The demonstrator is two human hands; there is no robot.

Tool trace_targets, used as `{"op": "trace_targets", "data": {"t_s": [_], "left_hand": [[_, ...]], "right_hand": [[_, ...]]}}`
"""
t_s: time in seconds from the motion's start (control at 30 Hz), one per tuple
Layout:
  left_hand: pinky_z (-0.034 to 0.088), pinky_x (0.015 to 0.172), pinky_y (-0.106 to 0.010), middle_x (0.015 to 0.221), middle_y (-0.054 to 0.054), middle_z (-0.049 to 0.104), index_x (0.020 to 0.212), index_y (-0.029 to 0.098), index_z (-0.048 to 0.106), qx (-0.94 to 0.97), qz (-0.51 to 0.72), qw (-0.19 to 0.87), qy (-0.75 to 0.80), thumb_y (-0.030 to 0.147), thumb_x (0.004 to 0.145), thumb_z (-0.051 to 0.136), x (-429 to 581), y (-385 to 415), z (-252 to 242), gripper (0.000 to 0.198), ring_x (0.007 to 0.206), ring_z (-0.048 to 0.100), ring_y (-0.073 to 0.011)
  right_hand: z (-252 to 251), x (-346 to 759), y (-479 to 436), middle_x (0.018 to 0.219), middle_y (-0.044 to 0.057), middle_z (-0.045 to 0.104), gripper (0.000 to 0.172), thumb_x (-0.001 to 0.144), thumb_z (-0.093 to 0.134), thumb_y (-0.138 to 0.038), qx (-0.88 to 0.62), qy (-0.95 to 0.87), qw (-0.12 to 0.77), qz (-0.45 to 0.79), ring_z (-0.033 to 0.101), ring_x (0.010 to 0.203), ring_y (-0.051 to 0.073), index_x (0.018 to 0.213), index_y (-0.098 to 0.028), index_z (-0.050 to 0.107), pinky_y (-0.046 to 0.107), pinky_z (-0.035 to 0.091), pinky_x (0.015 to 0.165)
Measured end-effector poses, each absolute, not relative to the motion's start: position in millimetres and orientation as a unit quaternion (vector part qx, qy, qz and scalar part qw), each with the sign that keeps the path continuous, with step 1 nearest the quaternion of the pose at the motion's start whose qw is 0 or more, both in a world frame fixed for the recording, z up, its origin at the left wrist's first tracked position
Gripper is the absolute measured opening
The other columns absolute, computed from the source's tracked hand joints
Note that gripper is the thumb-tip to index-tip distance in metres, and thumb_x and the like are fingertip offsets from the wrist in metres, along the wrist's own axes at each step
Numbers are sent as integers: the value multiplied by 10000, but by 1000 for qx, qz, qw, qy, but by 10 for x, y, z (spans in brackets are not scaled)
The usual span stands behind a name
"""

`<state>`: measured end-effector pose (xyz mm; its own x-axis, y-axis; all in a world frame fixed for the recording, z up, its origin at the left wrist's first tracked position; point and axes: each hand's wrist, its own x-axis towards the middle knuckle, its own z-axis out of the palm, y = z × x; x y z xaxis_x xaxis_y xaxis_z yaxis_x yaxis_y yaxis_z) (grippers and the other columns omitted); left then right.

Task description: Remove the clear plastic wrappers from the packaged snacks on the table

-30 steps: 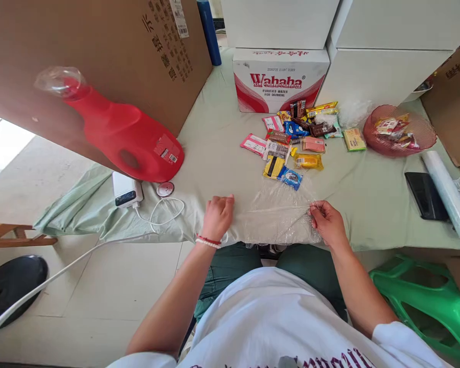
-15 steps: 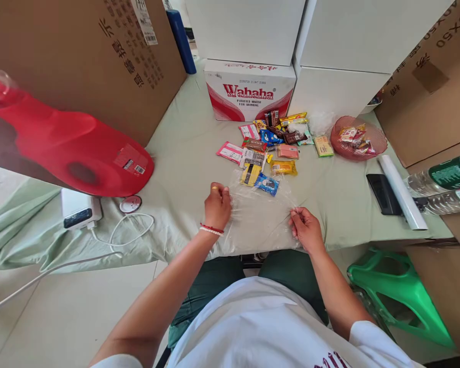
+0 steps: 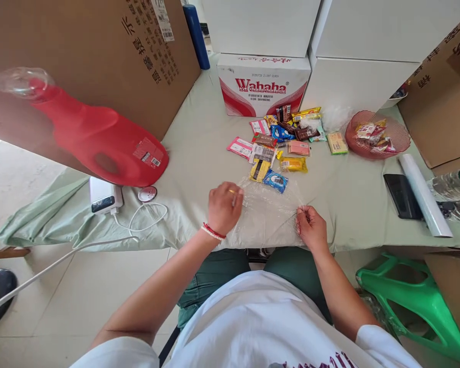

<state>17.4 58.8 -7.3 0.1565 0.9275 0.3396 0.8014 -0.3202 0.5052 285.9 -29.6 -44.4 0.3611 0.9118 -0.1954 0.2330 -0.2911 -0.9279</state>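
Observation:
A sheet of clear plastic film (image 3: 270, 217) lies spread on the cloth in front of me, its edges hard to make out. My left hand (image 3: 225, 207), with a ring and a red and white bracelet, is closed at the film's left edge; its fingertips are partly hidden. At the right edge my right hand (image 3: 312, 227) pinches the film between thumb and fingers. Just beyond the film are a blue snack packet (image 3: 275, 181) and a yellow one (image 3: 259, 170). More wrapped snacks (image 3: 293, 164) are heaped behind them.
A Wahaha carton (image 3: 264, 89) stands behind the snacks. To the right are a pink glass bowl (image 3: 400, 134) holding packets, a black phone (image 3: 402, 196) and a white roll (image 3: 425, 197). A red jug (image 3: 111, 138), a power bank (image 3: 105, 196) and its cable are at left.
The view has shifted, so most things appear farther right. My left hand has turned, its fingers curling more over the film's edge. My right hand keeps its pinch.

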Motion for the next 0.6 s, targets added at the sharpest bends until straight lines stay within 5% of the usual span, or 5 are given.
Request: {"op": "trace_targets", "data": {"t_s": [0.1, 0.23, 0.4, 0.5, 0.6], "left_hand": [[301, 1217, -591, 1509, -167, 598, 1328, 203, 651, 832, 140, 97, 528, 421, 1037, 445, 178, 472, -217, 418, 1440, 510, -318], [128, 1270, -695, 1703, -161, 353, 1620, 207, 382, 838, 53, 91, 536, 520, 1044, 387, 69, 428, -396, 656, 1573, 350, -330], [77, 1266, -735, 1733, -169, 253, 1661, 161, 288, 847, 30, 76, 526, 648, 1021, 359, 50, 414, -437, 807, 1603, 283, -352], [81, 1267, -734, 1734, -173, 247, 1663, 156, 280, 847, 28, 74, 526, 663, 1016, 361, 65, 411, -432, 826, 1605, 278, -356], [67, 1271, -727, 1728, -183, 255, 1661, 146, 282, 846, 32, 76, 527, 665, 1017, 364, 66, 406, -426, 832, 1606, 277, -350]], "right_hand": [[-433, 2872, -330, 674, -22, 617, 461, 894, 599, -699, -701, -403, 432, 399, 520, 467, 150, 993, -249, 622, 283, 425, 443], [-428, 3076, -396, 663, -27, 595, 490, 822, 671, -702, -693, -366, 431, 448, 495, 462, 139, 977, -239, 623, 266, 382, 408], [-327, 3491, -286, 750, 30, 675, 502, 834, 628, -717, -742, -420, 359, 381, 569, 574, 173, 942, -227, 652, 300, 454, 522], [-261, 3518, -25, 888, 64, 732, 550, 863, 621, -689, -776, -471, 335, 253, 654, 757, 214, 1144, -218, 665, 348, 515, 722], [-286, 3373, 268, 928, 46, 729, 719, 770, 744, -613, -769, -494, 313, 259, 651, 769, 211, 1343, -206, 593, 348, 503, 742]]}}
